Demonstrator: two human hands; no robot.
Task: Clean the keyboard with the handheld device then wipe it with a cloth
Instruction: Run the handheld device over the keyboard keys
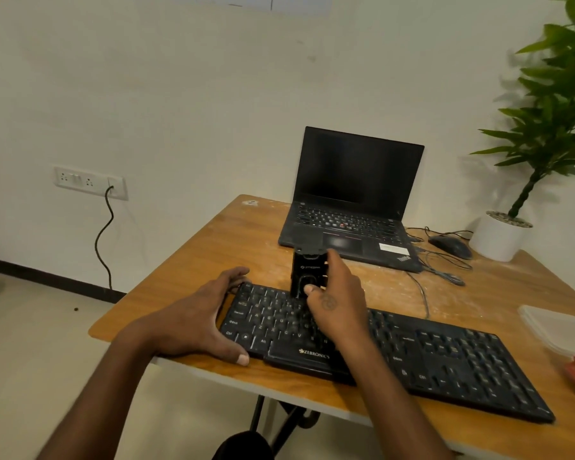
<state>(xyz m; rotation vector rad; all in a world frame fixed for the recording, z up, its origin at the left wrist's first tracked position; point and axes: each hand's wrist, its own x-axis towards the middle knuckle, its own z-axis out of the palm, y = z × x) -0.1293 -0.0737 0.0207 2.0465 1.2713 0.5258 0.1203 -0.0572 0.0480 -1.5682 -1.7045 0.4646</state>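
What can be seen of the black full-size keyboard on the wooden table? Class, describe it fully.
The black plastic full-size keyboard lies flat, slantwise, near the front edge of the brown wooden table. It has white legends, a number pad at its right end and the brand ZEBRONICS printed below the space bar. The left hand holds its left end, fingers over the far edge, thumb at the near edge. The right hand holds a black boxy handheld device upright on its upper key rows.
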